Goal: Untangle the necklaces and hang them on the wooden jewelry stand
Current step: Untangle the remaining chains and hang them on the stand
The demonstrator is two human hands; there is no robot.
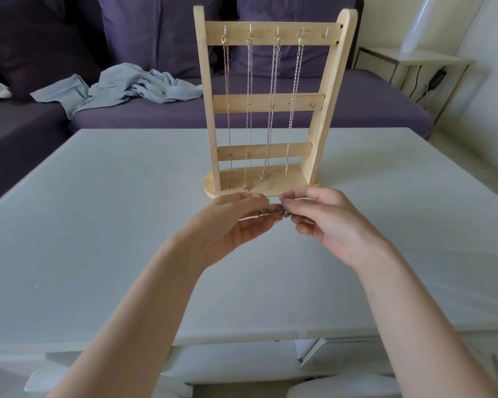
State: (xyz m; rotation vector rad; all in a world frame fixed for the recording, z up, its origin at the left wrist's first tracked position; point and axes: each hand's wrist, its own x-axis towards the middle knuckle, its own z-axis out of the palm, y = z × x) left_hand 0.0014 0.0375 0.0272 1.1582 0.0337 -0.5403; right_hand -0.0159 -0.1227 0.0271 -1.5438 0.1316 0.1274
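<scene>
A small tangled silver chain necklace (273,211) is pinched between the left hand (233,222) and right hand (327,222), above the pale grey worktop (98,225), just before the light wooden jewelry stand (270,102), where four silver chains (249,110) are hung.

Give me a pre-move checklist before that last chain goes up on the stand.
1. Both hands on the chain: ok; left hand and right hand pinch the bunched chain.
2. Chain untangled: cannot tell; it is clumped between the fingertips.
3. Free hook: ok; the top bar's rightmost hook is bare.
4. Hung necklaces apart: ok; four hang separately.
5. Wooden stand upright on the table: ok.
</scene>
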